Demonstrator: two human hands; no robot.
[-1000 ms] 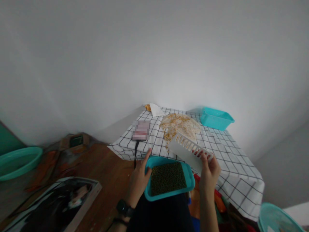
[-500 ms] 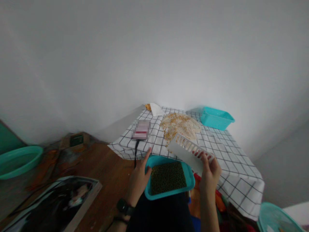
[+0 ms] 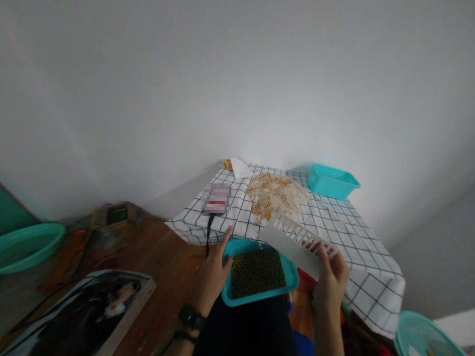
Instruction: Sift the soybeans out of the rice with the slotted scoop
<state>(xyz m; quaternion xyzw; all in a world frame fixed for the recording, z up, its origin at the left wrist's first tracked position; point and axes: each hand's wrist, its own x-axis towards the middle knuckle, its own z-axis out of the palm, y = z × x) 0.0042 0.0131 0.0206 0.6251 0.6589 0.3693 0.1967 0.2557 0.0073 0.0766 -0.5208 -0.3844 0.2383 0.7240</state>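
My left hand (image 3: 214,271) grips the left rim of a teal tray (image 3: 260,295) filled with small dark green beans (image 3: 257,271), held at my lap. My right hand (image 3: 330,277) is closed on the right end of a white slotted plastic basket (image 3: 293,240), tilted over the tray's far right corner. A pale bean shows at the tray's far rim. A pile of yellow-tan beans (image 3: 272,195) lies on the checked cloth (image 3: 334,232) just beyond the basket. A black watch sits on my left wrist.
A second teal tray (image 3: 331,181) stands at the cloth's far right. A blurred-out card with a black cable (image 3: 216,199) and a white paper (image 3: 239,168) lie on the cloth. Teal basins (image 3: 27,244) sit at far left and bottom right (image 3: 426,336). A framed picture (image 3: 85,314) lies on the wooden floor.
My right hand has shifted right and slightly down with the white basket, its low edge now over the tray's far corner. The left hand and the tray have hardly moved.
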